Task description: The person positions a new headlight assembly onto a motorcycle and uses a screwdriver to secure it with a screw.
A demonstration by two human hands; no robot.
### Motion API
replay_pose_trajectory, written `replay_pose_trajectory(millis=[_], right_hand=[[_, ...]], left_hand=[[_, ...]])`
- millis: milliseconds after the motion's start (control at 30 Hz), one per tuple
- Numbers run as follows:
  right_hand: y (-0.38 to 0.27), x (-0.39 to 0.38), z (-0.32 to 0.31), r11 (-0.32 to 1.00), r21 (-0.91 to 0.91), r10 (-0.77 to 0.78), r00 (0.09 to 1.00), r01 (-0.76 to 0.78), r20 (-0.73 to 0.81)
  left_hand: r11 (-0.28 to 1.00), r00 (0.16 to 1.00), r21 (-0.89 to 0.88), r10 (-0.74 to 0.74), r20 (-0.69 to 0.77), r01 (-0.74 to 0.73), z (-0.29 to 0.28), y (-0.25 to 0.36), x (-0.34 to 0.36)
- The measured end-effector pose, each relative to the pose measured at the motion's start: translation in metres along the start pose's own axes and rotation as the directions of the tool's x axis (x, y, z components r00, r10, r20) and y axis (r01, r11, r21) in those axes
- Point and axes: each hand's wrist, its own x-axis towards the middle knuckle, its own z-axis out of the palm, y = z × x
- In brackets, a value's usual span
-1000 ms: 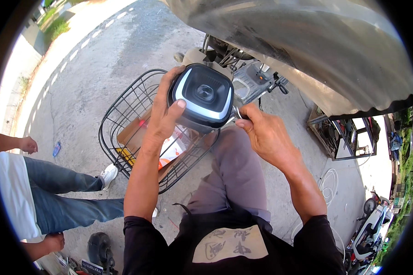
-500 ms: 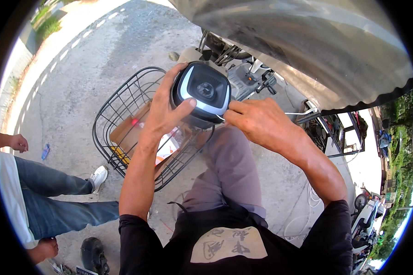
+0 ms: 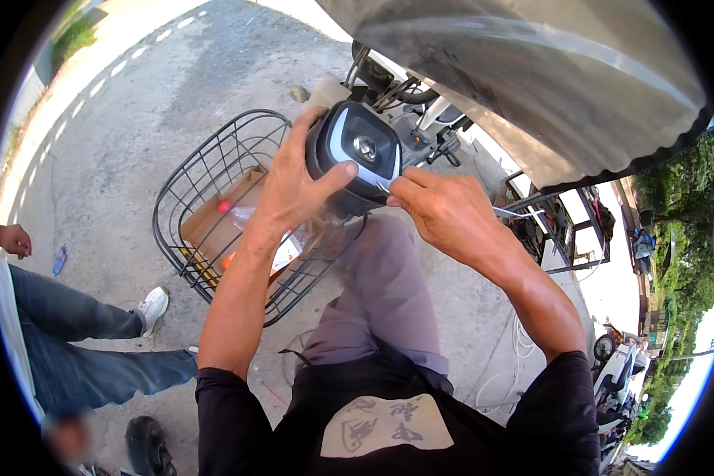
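A black, rounded-square headlight with a pale blue-white band and a clear round lens is in front of me. My left hand grips it from the left, thumb lying across its lower front edge and fingers around the side. At its lower right corner my right hand is pinched closed against the rim. A thin pale tip shows between those fingertips and the headlight; what it belongs to is hidden by the hand. The headlight's back is out of sight.
Below left is a black wire basket holding an open cardboard box, with plastic wrapping and a red ball-shaped item. A vehicle's handlebar parts stand behind the headlight. A grey cover hangs at upper right. Another person's jeans show at left.
My view has shifted slightly, and the headlight is turned a little further to the right. Both hands keep their holds at the same places.
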Motion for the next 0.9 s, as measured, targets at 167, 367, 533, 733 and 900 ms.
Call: replay_pose_trajectory(millis=[167, 367, 533, 733, 900], right_hand=[[0.003, 0.01, -0.01, 0.99, -0.105, -0.082, 0.992, 0.092, 0.098], [0.007, 0.029, -0.025, 0.94, -0.2, -0.236, 0.951, 0.276, 0.201], [0.002, 0.052, -0.031, 0.879, -0.298, -0.264, 0.9, 0.373, 0.347], [-0.006, 0.052, -0.03, 0.884, -0.306, -0.22, 0.894, 0.352, 0.391], [-0.028, 0.016, -0.012, 0.926, -0.344, -0.066, 0.964, 0.156, 0.257]], left_hand=[[1.0, 1.0, -0.009, 0.005, 0.028, -0.005, -0.003, -0.005, -0.001], [0.999, 0.998, -0.021, -0.046, 0.045, 0.047, -0.004, 0.003, -0.005], [0.999, 1.0, 0.054, -0.005, 0.025, 0.004, -0.001, -0.001, -0.005], [0.994, 0.999, 0.106, 0.036, -0.009, -0.035, 0.005, -0.009, -0.006], [0.993, 1.0, 0.117, 0.004, 0.014, -0.005, 0.008, 0.001, -0.007]])
